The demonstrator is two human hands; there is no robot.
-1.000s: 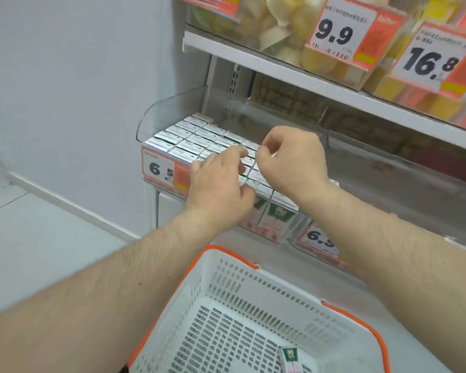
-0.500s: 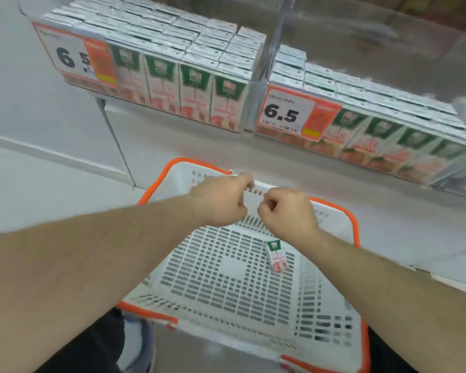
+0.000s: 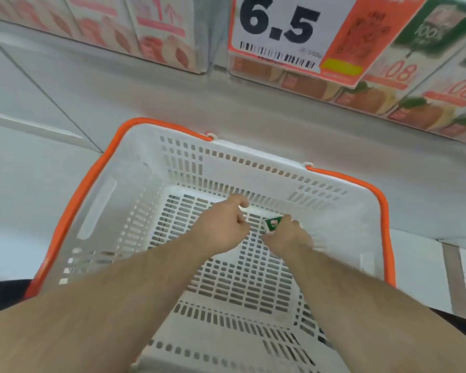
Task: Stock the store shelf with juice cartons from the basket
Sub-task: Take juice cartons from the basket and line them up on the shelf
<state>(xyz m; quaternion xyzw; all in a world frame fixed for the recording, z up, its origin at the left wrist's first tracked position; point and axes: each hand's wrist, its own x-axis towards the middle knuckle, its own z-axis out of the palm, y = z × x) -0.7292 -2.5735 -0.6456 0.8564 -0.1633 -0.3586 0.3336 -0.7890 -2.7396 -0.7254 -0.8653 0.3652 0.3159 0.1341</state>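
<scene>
While both arms reach down into the white basket (image 3: 135, 189), the left hand (image 3: 223, 222) hangs with loosely curled fingers holding nothing. Just to its right, the right hand (image 3: 287, 236) grips the juice carton (image 3: 272, 224) at its fingertips. Bare slatted floor surrounds them; orange rims stand well apart.

carton (image 3: 272, 224): mostly hidden by right hand (image 3: 287, 235); fingers blurred
</scene>
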